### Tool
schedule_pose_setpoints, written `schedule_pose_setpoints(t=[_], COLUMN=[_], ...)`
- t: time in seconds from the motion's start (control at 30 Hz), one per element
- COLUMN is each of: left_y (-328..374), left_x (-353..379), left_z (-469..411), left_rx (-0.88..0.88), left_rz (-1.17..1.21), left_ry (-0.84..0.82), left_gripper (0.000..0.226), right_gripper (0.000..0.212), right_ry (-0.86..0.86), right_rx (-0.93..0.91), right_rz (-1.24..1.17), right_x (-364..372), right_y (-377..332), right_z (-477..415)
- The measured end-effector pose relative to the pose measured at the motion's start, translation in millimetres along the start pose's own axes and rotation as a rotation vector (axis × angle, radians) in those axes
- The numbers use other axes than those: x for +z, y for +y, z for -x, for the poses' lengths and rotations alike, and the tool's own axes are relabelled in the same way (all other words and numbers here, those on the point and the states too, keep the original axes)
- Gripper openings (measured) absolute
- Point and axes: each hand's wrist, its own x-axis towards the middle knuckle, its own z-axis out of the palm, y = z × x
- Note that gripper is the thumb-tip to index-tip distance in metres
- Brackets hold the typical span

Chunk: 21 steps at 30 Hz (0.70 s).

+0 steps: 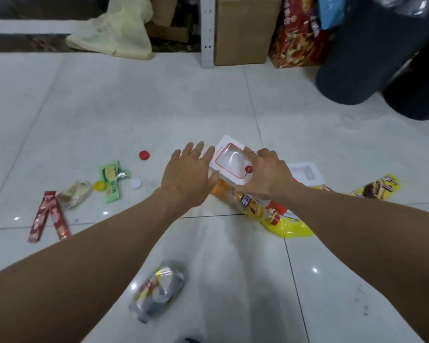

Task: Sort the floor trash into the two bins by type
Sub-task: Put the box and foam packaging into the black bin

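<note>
Glossy floor tiles (pixel 109 107), matt cardboard box (pixel 243 30), white card pkg (pixel 229 154) w/ clear plastic window.

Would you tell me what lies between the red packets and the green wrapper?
A crumpled clear bag and a yellow cap, in the head view.

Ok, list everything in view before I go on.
window box: 1, white with red outline, in right hand
tray: 1, white, right of it
caps: 3, red, white, yellow, left floor
green wrapper: 1, green, beside caps
red wrappers: 2, red, far left
clear wrapper: 1, clear-beige, by yellow cap
snack bag: 1, yellow-orange, under window box
brown wrapper: 1, yellow-brown, far right
crushed bottle: 1, clear, between forearms
bins: 2, dark, back right
cardboard box: 1, brown, back
red carton: 1, red, by bins
plastic bag: 1, cream, back left
left hand: 1, open, beside window box
right hand: 1, fingers gripping window box
</note>
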Motion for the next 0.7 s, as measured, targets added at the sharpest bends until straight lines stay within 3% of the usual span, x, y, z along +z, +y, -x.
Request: schedule_pose_setpoints(t=[0.43,0.7], left_y=[-48.6,-52.5], left_x=[49.8,73.8], left_z=[97.0,121.5], left_rx=[-0.177,-0.224], left_rz=[0.017,0.049], left_ry=[-0.022,-0.080], left_gripper=[0.065,0.067], right_gripper=[0.093,0.095], right_ry=[-0.006,0.014], right_rx=[-0.125,-0.170], right_rz=[-0.097,-0.065], right_x=[54.9,60.9], right_y=[-73.2,-81.5], right_z=[23.6,26.8])
